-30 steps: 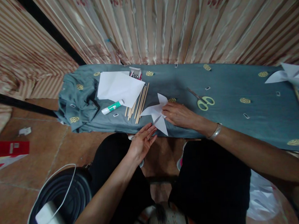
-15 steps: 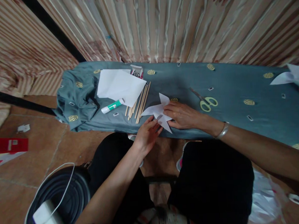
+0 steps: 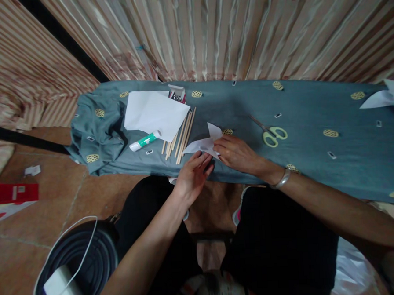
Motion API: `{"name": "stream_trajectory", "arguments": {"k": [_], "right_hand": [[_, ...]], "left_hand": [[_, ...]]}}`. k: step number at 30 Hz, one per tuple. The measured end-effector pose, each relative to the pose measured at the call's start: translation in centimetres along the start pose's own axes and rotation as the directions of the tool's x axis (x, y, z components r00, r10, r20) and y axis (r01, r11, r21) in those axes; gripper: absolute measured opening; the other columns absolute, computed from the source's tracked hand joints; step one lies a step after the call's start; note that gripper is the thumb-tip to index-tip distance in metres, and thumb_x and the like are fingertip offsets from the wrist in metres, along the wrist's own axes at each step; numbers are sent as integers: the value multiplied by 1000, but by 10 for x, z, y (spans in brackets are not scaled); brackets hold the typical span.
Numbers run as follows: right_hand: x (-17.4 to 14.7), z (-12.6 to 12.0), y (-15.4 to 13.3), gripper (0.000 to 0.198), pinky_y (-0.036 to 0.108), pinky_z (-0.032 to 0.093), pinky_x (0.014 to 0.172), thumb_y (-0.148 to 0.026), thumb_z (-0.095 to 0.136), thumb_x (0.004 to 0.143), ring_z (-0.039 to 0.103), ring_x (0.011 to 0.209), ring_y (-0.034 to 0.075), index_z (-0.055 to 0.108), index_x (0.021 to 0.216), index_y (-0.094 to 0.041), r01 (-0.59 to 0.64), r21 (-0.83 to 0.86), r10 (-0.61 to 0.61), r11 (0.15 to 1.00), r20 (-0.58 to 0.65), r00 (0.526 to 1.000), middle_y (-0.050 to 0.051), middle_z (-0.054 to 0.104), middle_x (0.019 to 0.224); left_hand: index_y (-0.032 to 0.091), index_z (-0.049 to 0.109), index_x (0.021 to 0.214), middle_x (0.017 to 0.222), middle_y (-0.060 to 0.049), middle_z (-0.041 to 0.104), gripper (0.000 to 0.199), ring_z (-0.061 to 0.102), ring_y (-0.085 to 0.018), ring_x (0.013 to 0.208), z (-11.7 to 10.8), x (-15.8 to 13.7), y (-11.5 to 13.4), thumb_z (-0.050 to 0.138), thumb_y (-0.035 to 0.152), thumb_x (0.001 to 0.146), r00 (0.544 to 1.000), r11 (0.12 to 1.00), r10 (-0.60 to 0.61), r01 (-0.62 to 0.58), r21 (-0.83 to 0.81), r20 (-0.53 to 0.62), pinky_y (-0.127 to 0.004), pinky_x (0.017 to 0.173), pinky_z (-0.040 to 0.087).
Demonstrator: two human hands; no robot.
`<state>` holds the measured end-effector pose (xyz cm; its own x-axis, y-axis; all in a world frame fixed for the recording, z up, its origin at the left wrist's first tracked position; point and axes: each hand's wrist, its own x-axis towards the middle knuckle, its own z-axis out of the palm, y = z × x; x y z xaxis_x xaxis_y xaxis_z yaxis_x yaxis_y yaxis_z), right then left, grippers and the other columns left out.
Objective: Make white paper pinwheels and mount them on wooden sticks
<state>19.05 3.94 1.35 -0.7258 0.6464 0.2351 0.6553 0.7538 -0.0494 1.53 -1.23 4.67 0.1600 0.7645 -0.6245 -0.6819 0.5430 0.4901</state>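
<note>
A white paper pinwheel [image 3: 200,144] is between my hands near the front edge of the cloth-covered table [image 3: 301,115]. My right hand [image 3: 236,153] is closed on the pinwheel's right side, fingertips pressed near its centre and covering some blades. Under its lower edge lies my left hand [image 3: 192,174], with thumb and fingers closed against the paper. Left of the pinwheel are several thin wooden sticks [image 3: 186,137]. Scissors with pale green handles [image 3: 274,136] lie to the right of my right hand.
White paper sheets [image 3: 152,110], a glue stick [image 3: 145,141] and a small box of metal pieces [image 3: 177,95] lie on the left. Another paper pinwheel [image 3: 384,99] is at the far right. A black round stool [image 3: 100,254] holds a white charger [image 3: 63,289].
My right hand has shifted slightly left and now covers more of the pinwheel's lower right blades. The left hand stays under the paper. The view has shifted a little.
</note>
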Motion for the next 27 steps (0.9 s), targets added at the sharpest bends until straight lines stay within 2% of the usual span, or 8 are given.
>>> {"name": "stream_trajectory", "arguments": {"k": [4, 6, 11, 15, 19, 23, 27], "right_hand": [[2, 2, -3, 19, 37, 52, 84, -7, 52, 89, 61, 91, 26, 70, 89, -12, -47, -51, 47, 998, -4, 999, 12, 71, 92], [2, 4, -4, 17, 36, 51, 83, -8, 53, 89, 61, 90, 26, 69, 87, -13, -65, -55, 64, 996, -18, 998, 12, 71, 89], [0, 7, -4, 11, 37, 51, 84, -15, 57, 91, 61, 91, 26, 68, 90, -14, -129, 16, 130, 992, -80, 988, 10, 71, 90], [0, 3, -7, 9, 38, 51, 87, -15, 59, 90, 60, 94, 27, 67, 94, -15, -159, 42, 163, 986, -142, 976, 11, 71, 95], [2, -8, -13, 13, 40, 51, 88, -13, 56, 90, 60, 95, 28, 67, 97, -15, -186, -4, 182, 983, -169, 969, 13, 71, 101], [2, -17, -22, 27, 43, 50, 93, -11, 50, 91, 60, 105, 29, 66, 113, -10, -243, -54, 221, 969, -264, 939, 17, 69, 115], [-1, -19, -31, 43, 48, 45, 101, -12, 45, 93, 54, 122, 32, 53, 134, -5, -316, -42, 287, 948, -324, 902, 21, 61, 133]], "left_hand": [[19, 62, 83, 81, 0, 67, 11, 65, -14, 85, 0, -3, -3, 62, 8, 81, 1000, 1000, -19, 18, -21, -10, -31, 92, 47], [19, 63, 82, 83, -2, 68, 12, 66, -14, 86, 3, -4, -2, 58, 8, 84, 999, 999, -31, 31, -30, -18, -31, 90, 47], [17, 62, 74, 84, -5, 68, 22, 66, -14, 84, 14, 6, 1, 51, 18, 93, 997, 997, -76, 76, -23, -18, -28, 86, 48], [17, 64, 74, 84, -6, 68, 21, 66, -15, 84, 19, 13, 2, 59, 29, 91, 998, 995, -70, 70, -65, -2, -28, 89, 48], [16, 67, 81, 86, -6, 70, 22, 67, -16, 87, 23, 12, 6, 63, 36, 88, 998, 996, -21, 26, -89, 60, -28, 92, 48], [15, 70, 96, 92, -7, 74, 29, 68, -21, 102, 36, 13, 16, 58, 41, 91, 986, 997, 37, -25, -79, 161, -32, 98, 48], [13, 70, 104, 104, -9, 76, 30, 67, -28, 113, 49, 20, 23, 67, 34, 83, 959, 991, 137, -133, -31, 249, -38, 103, 47]]}}
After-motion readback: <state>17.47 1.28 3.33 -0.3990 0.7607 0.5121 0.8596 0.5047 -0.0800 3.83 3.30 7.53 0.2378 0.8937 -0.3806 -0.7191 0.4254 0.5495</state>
